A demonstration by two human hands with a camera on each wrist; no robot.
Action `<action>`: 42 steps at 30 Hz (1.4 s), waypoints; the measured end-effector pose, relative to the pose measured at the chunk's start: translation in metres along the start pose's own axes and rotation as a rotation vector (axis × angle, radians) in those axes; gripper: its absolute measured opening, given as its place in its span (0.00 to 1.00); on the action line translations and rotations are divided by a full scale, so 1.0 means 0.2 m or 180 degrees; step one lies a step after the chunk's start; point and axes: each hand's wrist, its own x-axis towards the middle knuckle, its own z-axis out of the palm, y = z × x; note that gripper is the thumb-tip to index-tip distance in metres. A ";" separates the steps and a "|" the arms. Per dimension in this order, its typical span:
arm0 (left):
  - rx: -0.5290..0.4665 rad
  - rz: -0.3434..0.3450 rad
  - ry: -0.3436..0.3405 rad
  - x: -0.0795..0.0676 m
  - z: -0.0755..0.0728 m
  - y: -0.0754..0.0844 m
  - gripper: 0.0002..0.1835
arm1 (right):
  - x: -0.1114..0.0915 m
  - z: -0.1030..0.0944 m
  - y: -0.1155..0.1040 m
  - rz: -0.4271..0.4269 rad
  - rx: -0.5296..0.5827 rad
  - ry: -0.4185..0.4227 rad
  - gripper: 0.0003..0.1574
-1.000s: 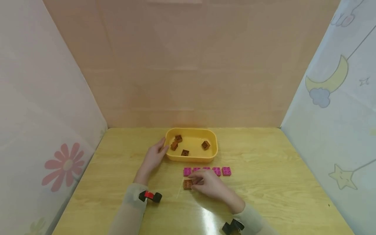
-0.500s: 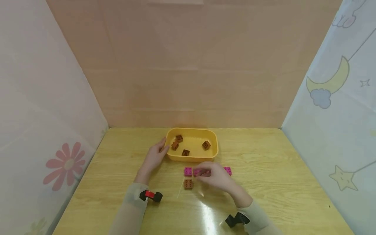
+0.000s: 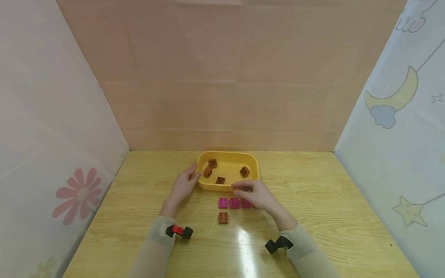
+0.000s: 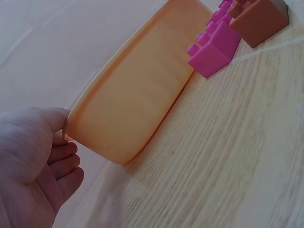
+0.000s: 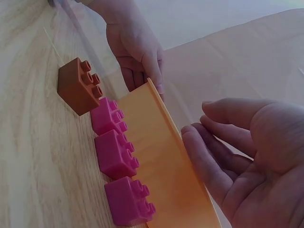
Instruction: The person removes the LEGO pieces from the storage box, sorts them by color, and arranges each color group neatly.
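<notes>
At the left end of a yellow plastic tub (image 3: 213, 188), my left hand (image 3: 183, 183) pinches the rim; the left wrist view shows its thumb (image 4: 58, 118) at the edge. Over the tub's front rim is my right hand (image 3: 259, 196), fingers bent, thumb and fingertips apart with nothing between them in the right wrist view. Inside the tub lie several brown toy building bricks (image 3: 245, 171). Pink building bricks (image 3: 234, 203) stand in a row before the tub, the right end covered by my right hand. A single brown brick (image 3: 223, 218) sits studs up nearer me, below the leftmost pink one.
The wooden tabletop (image 3: 306, 200) runs back to a plain peach cloth (image 3: 229, 85). Printed cloth walls (image 3: 399, 154) stand at both sides. A dark camera mount (image 3: 279, 244) sits on my right wrist, another (image 3: 179, 231) on my left.
My right hand has left the brown brick on the table, passed over the pink row and reached the tub's front rim. The left hand stays on the tub.
</notes>
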 end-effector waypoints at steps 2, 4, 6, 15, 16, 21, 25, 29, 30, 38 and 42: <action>-0.0024 0.0000 0.0002 0.00 0.00 0.00 0.33 | 0.01 0.00 -0.01 0.0035 -0.0029 -0.0010 0.21; -0.0042 0.0005 0.0004 0.00 0.00 0.00 0.33 | 0.02 0.00 -0.01 0.0031 -0.0056 -0.0020 0.22; -0.0060 0.0003 0.0001 0.00 0.00 0.01 0.33 | 0.03 0.00 -0.02 0.0028 -0.0087 -0.0017 0.23; -0.0038 -0.0007 0.0011 0.01 0.02 0.01 0.33 | 0.12 -0.01 0.01 0.0070 0.0109 0.0022 0.25; -0.0042 -0.0014 0.0010 0.01 0.02 0.01 0.33 | 0.13 -0.01 0.02 0.0081 0.0111 0.0025 0.25; -0.0043 -0.0015 -0.0001 0.02 0.02 0.01 0.33 | 0.19 -0.01 0.00 0.0122 0.0132 0.0061 0.24; -0.0022 -0.0015 0.0000 0.02 0.02 0.01 0.33 | 0.25 -0.01 -0.01 0.0166 0.0099 0.0067 0.23; -0.0062 -0.0014 0.0005 0.02 0.02 0.01 0.33 | 0.34 0.00 0.01 0.0224 0.0114 0.0023 0.23; -0.0072 -0.0017 0.0008 0.02 0.02 0.01 0.33 | 0.36 0.01 0.01 0.0243 0.0122 0.0011 0.23; -0.0012 0.0010 0.0004 0.00 0.02 0.00 0.33 | 0.47 0.04 0.08 0.0378 -0.0064 -0.0010 0.21; 0.0005 0.0021 0.0002 0.00 0.03 0.00 0.33 | 0.48 0.05 0.10 0.0461 0.0162 -0.0254 0.24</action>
